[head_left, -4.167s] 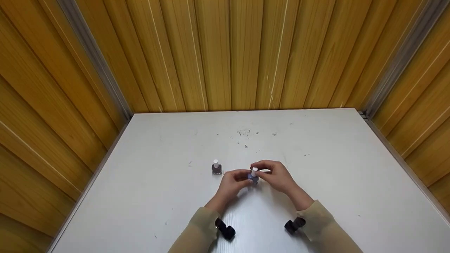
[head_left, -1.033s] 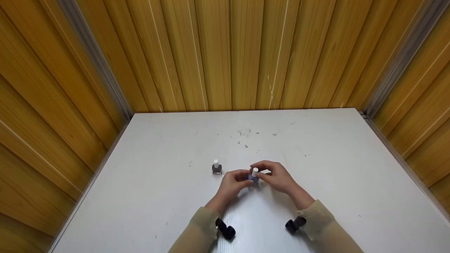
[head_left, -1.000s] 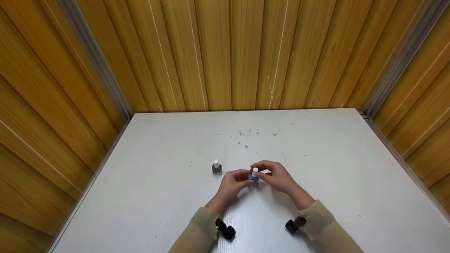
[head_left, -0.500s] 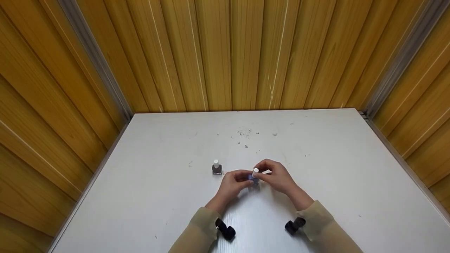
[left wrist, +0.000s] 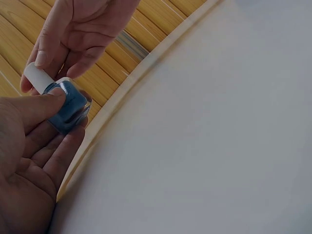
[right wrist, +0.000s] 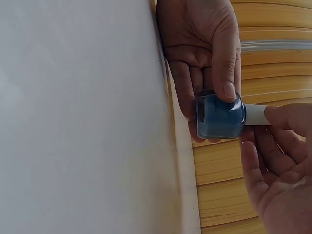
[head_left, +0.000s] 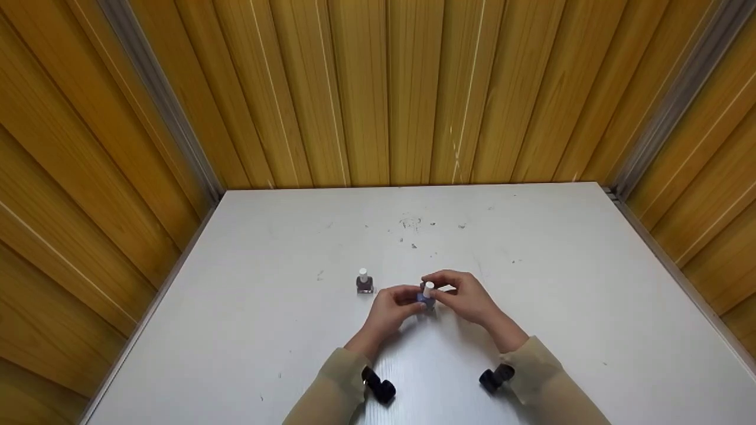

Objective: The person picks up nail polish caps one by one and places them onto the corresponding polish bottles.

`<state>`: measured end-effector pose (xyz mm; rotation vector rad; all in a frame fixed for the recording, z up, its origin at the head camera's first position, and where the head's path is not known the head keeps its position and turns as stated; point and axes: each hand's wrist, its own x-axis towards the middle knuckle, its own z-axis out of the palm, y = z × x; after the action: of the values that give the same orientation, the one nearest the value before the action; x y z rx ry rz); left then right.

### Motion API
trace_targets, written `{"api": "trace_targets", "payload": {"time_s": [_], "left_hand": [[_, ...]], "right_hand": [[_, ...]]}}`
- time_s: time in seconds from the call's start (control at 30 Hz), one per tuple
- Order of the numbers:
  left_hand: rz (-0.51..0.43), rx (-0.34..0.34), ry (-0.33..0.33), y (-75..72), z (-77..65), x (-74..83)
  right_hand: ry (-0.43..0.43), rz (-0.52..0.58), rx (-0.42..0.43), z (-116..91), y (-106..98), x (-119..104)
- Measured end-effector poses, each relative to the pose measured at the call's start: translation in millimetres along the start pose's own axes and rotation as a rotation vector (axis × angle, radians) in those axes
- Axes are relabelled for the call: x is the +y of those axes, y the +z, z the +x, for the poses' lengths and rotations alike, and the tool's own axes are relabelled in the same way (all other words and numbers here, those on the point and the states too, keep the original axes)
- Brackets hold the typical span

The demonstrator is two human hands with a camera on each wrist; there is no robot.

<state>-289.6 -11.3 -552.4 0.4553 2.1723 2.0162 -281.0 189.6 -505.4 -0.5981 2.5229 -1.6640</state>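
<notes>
A blue nail polish bottle [right wrist: 220, 117] with a white cap [head_left: 429, 287] is between both hands, over the near middle of the table. My left hand [head_left: 390, 307] pinches the glass body between thumb and fingers, as the left wrist view also shows on the blue bottle [left wrist: 73, 105]. With thumb and fingertips, my right hand [head_left: 463, 296] holds the white cap, which sits on the bottle's neck. Left of the hands and a little farther back, a second nail polish bottle [head_left: 364, 284], dark with a white cap, stands upright, touched by neither hand.
The white table [head_left: 266, 265] has small dark marks [head_left: 410, 223] toward its back. Wood-patterned panels [head_left: 384, 94] rise along the back and both sides, with grey metal posts [head_left: 159, 94] in the corners. A black camera [head_left: 378, 385] is strapped at each wrist.
Half a second ago the right fingers sat slightly differently around the cap; they have shifted a little on it. The left hand and the dark bottle stay in place.
</notes>
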Motion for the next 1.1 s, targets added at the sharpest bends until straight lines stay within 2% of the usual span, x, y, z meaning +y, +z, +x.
{"api": "trace_targets", "payload": {"time_s": [0.23,0.53,0.67,0.9,1.1], "left_hand": [[0.000,-0.002,0.008,-0.1,-0.3,-1.2],[0.014,-0.020,0.029,-0.3,0.0,-1.8],[0.026,-0.018,0.024,-0.6,0.0,-1.6],[0.004,-0.014,0.016,-0.4,-0.3,-0.6],[0.016,-0.005,-0.002,-0.3,0.1,-0.2]], "right_hand": [[0.017,-0.020,0.037,0.3,1.4,-0.3],[0.079,-0.033,0.099,0.6,3.0,-0.8],[0.081,-0.043,0.084,0.5,1.4,-0.9],[0.028,-0.014,0.020,0.7,-1.3,0.6],[0.021,-0.010,0.037,0.8,0.2,0.0]]}}
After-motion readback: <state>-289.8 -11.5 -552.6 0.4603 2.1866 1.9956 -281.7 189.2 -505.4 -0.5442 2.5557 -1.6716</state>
